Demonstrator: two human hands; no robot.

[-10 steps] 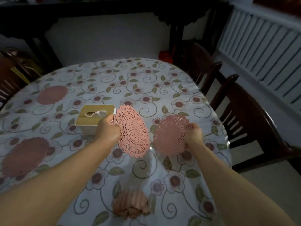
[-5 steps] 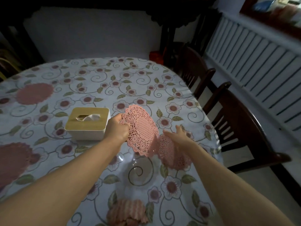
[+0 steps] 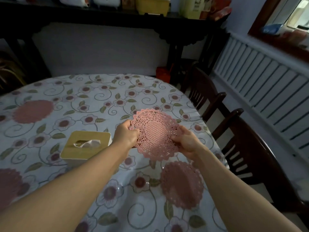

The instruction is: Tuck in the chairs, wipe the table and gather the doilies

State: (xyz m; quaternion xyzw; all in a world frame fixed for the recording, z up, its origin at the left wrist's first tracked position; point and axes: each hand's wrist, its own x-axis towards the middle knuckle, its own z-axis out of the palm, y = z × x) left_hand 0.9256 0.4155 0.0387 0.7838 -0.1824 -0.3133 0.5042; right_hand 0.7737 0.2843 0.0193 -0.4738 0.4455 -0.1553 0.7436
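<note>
Gathering doilies over the flowered table [image 3: 100,91], my left hand [image 3: 126,135] and right hand [image 3: 188,142] each pinch an opposite edge of the lace doily [image 3: 155,133], which I hold lifted just above the cloth. Another doily [image 3: 182,185] lies flat near the table's right edge, more at far left. I judge it best to square the edges, pass the held piece to one hand, then slide the next up by its rim beside the tissue box [image 3: 85,144].

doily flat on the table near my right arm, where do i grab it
Probably the scalloped left edge of the doily, reached from the open tabletop side. It lies flat on the cloth, so a fingertip must lift the thin lacy rim before pinching. Both the left hand and right hand now hold another doily.
</note>
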